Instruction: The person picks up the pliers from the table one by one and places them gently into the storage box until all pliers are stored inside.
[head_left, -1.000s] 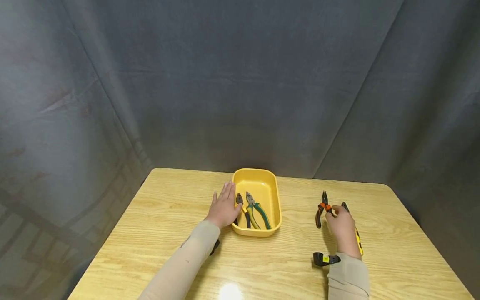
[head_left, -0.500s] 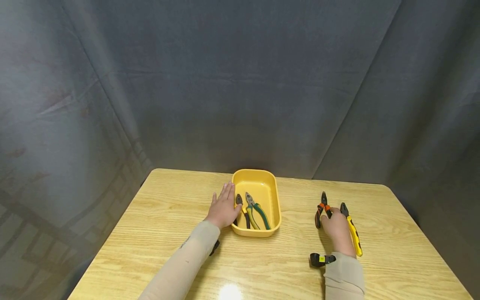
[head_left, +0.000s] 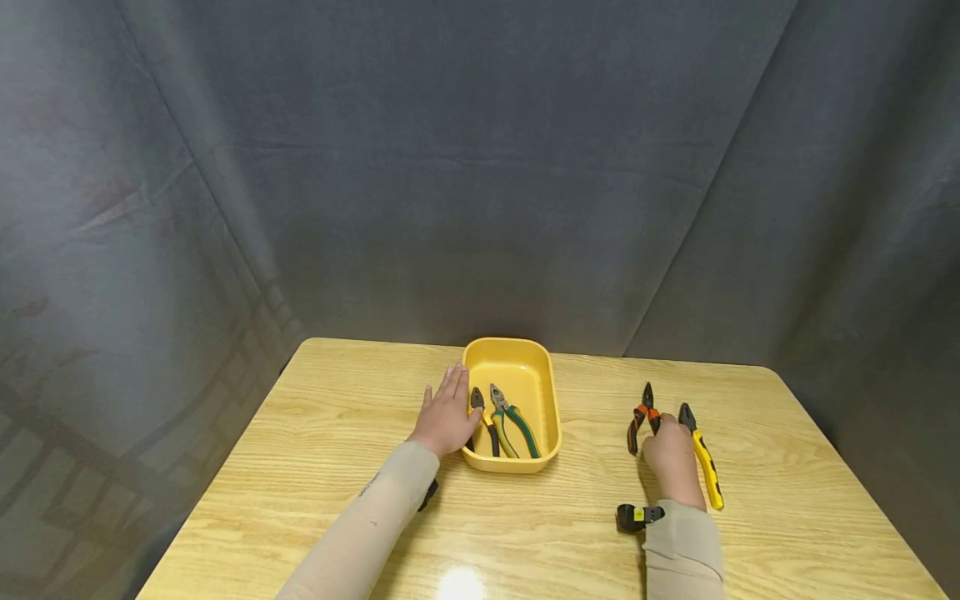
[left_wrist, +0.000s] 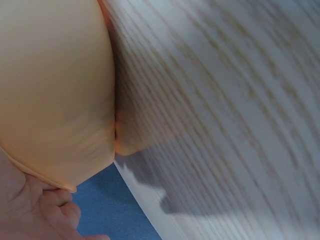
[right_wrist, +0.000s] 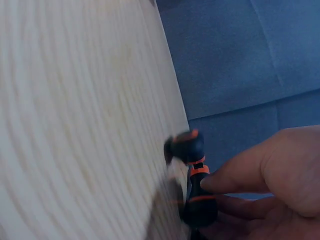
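My left hand [head_left: 444,421] lies along the left rim of a yellow plastic bin [head_left: 556,400], fingers straight and thumb over the edge. Inside the bin are pliers with yellow-black handles [head_left: 491,433], partly hidden by that hand, and pliers with green-yellow handles [head_left: 523,429]. To the right, my right hand [head_left: 672,458] pinches one handle of the orange-and-black long-nose pliers [head_left: 648,398]. In the right wrist view, thumb and fingers hold that handle of the pliers [right_wrist: 200,207], whose handles stand apart. The left wrist view shows the bin's outer wall [left_wrist: 60,100] against the hand.
Yellow-handled pliers [head_left: 705,467] lie on the wooden table [head_left: 337,392] just right of my right hand. Grey cloth [head_left: 480,183] hangs behind the table. A black wrist camera [head_left: 636,517] sits at my right sleeve.
My right hand has shifted slightly left and taken hold of the orange-and-black pliers' right handle, uncovering the yellow-handled pliers. The held pliers shift very slightly. My left hand stays on the bin.
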